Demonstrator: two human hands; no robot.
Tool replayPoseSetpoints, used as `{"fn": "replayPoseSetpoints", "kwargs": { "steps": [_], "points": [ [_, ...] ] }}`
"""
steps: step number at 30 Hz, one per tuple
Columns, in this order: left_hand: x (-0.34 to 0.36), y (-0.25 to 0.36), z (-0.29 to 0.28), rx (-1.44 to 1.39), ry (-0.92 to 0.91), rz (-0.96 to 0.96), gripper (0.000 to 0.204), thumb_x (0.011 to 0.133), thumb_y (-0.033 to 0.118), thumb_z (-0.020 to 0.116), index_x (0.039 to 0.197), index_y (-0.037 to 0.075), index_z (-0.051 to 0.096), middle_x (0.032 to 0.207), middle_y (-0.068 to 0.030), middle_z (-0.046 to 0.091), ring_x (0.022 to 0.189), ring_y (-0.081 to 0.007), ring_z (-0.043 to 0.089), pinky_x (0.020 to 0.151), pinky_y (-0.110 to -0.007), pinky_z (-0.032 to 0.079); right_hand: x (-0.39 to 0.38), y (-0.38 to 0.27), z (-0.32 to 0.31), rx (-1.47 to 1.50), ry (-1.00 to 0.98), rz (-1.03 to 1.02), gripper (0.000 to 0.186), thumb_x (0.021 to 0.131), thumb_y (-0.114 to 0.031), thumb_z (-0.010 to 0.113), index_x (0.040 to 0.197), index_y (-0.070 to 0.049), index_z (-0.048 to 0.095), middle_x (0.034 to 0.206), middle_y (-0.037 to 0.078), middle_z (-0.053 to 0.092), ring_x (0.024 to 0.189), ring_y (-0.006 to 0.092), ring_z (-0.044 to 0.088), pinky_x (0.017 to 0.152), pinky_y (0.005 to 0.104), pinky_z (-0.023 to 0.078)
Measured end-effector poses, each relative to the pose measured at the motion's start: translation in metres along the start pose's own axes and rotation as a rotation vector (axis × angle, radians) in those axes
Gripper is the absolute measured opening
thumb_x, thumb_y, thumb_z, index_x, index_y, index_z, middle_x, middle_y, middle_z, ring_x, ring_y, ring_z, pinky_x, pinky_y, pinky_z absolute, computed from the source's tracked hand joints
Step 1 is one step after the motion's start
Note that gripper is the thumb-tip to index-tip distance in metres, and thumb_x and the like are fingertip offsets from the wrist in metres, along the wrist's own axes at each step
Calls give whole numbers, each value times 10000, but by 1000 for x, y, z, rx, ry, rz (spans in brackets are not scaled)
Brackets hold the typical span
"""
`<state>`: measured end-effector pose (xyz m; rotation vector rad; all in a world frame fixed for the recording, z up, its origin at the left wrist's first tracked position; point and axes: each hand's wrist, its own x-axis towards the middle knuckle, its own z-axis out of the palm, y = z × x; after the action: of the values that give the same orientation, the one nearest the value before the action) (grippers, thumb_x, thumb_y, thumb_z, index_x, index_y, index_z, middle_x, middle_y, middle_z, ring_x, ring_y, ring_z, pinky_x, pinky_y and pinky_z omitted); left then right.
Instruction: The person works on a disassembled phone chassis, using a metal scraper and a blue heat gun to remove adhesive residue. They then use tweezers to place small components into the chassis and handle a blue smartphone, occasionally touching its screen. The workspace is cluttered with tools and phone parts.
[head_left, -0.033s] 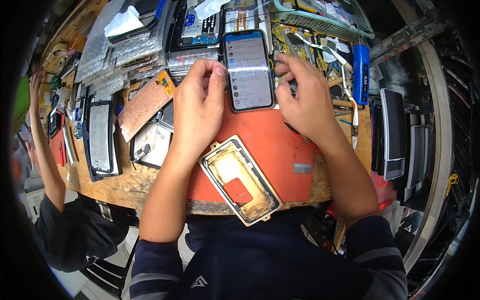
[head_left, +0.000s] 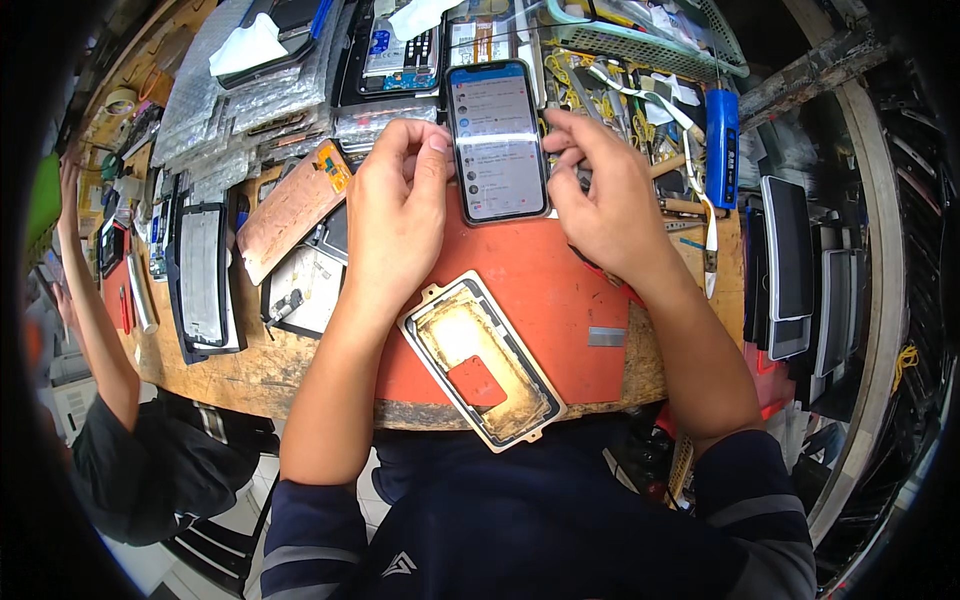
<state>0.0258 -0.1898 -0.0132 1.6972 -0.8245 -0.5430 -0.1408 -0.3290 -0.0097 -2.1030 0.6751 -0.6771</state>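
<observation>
A dark-framed smartphone [head_left: 497,140] with a lit screen showing a list stands at the far edge of an orange-red mat [head_left: 520,285]. Beside its left edge, my left hand [head_left: 408,190] is loosely closed, thumb against the curled fingers, and I see nothing in it. To the right of the phone, my right hand [head_left: 610,190] hovers with the index finger stretched toward the screen, thumb apart and other fingers bent; it holds nothing. Nearer me, a gold-coloured metal frame mould [head_left: 482,360] with a rectangular opening lies slanted across the mat's front edge.
Bubble-wrapped parts [head_left: 270,105] are stacked at the back left. A copper-coloured panel [head_left: 290,215] and dark phone screens [head_left: 207,275] lie left. Tools and yellow wires crowd the back right, near a blue device [head_left: 721,150] and a green basket [head_left: 650,45]. Another person's arm [head_left: 95,300] reaches in at left.
My right hand's fingers have shifted slightly left, closer to the phone's right edge. The other person's arm at the left has moved a little. My left hand and the phone look nearly unchanged.
</observation>
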Motion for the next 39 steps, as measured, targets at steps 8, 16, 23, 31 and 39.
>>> {"fn": "replayPoseSetpoints", "kwargs": {
  "steps": [8, 16, 23, 31, 39],
  "points": [
    [6, -4, 4, -327, -87, -52, 213, 1149, 164, 571, 1176, -41, 623, 1277, -170, 711, 1117, -193, 723, 1031, -343, 595, 5, -1, -4, -122, 1, 9, 625, 850, -136, 781, 1413, 65, 601, 1015, 155, 706, 865, 271, 684, 792, 387, 575],
    [3, -4, 6, -239, -109, -49, 222, 1145, 156, 581, 1206, -51, 630, 1240, -141, 711, 1118, -193, 723, 1035, -354, 600, 6, -1, -6, -218, 0, -62, 792, 811, -253, 876, 1464, 43, 541, 985, 158, 703, 877, 338, 723, 804, 454, 569],
    [1, -3, 7, -240, -97, -40, 235, 1138, 174, 601, 1195, -51, 639, 1231, -133, 713, 1100, -182, 717, 1040, -349, 590, 7, 3, -8, 128, -3, 145, 575, 965, -184, 729, 1442, 93, 565, 946, 162, 726, 815, 247, 719, 764, 396, 562],
    [1, 2, 7, -513, -79, -115, 187, 1135, 168, 600, 1152, -12, 650, 1091, -83, 705, 964, -147, 704, 925, -310, 603, 13, 7, -10, 513, -6, 167, 324, 1107, -221, 528, 1180, 66, 658, 928, 41, 702, 836, 105, 616, 777, 302, 517],
    [-6, 9, 8, -592, -161, 23, 161, 1124, 148, 618, 1159, -3, 664, 1033, -53, 700, 932, -115, 673, 880, -280, 577, 7, -8, -17, 669, 75, 7, 156, 1034, -143, 648, 1060, 8, 680, 875, -30, 640, 795, 47, 531, 743, 258, 459]
  ]
}}
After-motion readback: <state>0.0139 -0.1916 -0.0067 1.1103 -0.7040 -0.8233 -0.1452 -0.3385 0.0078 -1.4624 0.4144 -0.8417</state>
